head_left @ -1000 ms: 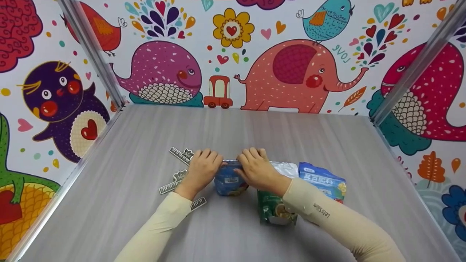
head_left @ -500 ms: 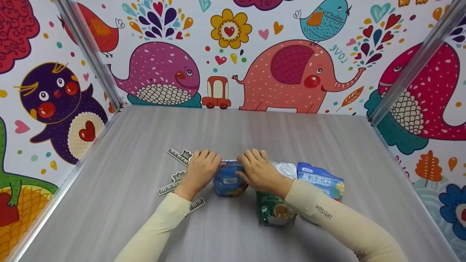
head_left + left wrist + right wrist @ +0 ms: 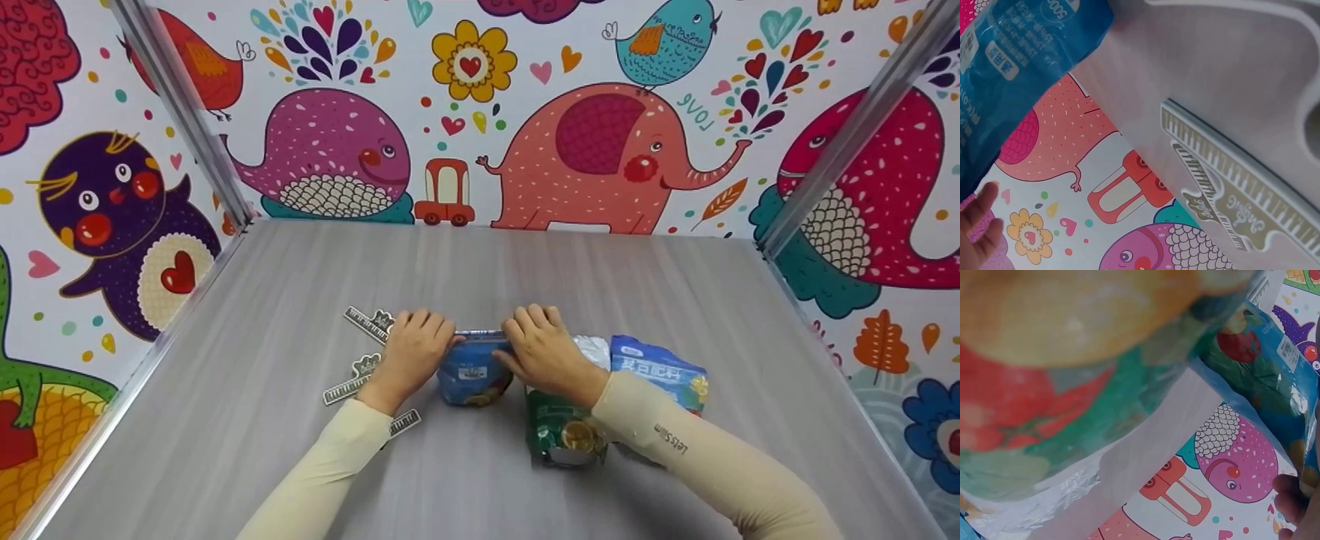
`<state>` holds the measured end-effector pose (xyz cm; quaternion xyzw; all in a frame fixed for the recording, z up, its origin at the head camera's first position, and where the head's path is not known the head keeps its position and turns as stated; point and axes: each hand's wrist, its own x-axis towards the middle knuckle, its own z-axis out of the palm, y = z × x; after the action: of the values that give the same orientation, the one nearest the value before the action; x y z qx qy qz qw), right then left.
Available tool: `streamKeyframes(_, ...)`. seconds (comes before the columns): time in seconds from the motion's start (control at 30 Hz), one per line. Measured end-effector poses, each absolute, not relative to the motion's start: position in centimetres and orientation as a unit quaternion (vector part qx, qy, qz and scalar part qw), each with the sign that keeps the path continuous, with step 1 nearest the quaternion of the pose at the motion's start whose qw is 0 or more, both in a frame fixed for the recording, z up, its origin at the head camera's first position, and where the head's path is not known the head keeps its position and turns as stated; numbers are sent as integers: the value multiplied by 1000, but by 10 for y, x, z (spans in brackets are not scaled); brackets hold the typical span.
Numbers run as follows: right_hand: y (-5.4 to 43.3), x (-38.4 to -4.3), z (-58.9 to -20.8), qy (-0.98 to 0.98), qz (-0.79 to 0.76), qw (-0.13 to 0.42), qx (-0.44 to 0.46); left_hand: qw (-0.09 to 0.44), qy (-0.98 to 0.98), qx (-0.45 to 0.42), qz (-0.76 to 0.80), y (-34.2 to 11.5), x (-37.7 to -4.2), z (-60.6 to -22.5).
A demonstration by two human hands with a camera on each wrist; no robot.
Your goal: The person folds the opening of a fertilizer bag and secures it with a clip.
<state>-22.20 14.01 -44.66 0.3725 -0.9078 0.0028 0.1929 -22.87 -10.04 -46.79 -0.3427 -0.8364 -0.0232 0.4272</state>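
Note:
A blue plastic food bag (image 3: 471,379) stands upright near the middle of the table, its top edge folded over. My left hand (image 3: 418,349) pinches that edge at the left end. At the right end my right hand (image 3: 553,354) grips the same edge, thumb on the near side. In the left wrist view the bag (image 3: 1027,67) shows white print, with left fingertips (image 3: 985,205) below it. Vegetable pictures cover the bag (image 3: 1261,363) in the right wrist view, where right fingertips (image 3: 1291,503) reach its top edge.
Several piano-patterned clips (image 3: 349,386) lie left of the bag, partly behind the left hand and forearm. A green and silver bag (image 3: 564,431) sits under the right wrist, and another blue bag (image 3: 664,375) lies beyond it. Printed wall panels (image 3: 450,112) enclose the table (image 3: 480,270).
My right hand has slid slightly right along the bag's top edge, uncovering more of the fold. The left hand keeps its hold, almost unmoved.

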Motion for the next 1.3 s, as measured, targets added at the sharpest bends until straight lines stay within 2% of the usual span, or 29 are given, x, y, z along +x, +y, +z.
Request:
streamKeyframes(0.4,138,-222,-447,-910,9,202,363,426,-836,-346,-16,-102,-227,-467)
streamKeyframes(0.67,135,-222,-445,-920,28,180,348,434,-833,-343,-28,-101,-228,-467)
streamKeyframes(1.3,135,-224,-448,-903,21,239,357,447,-827,-341,-21,-101,-230,-468)
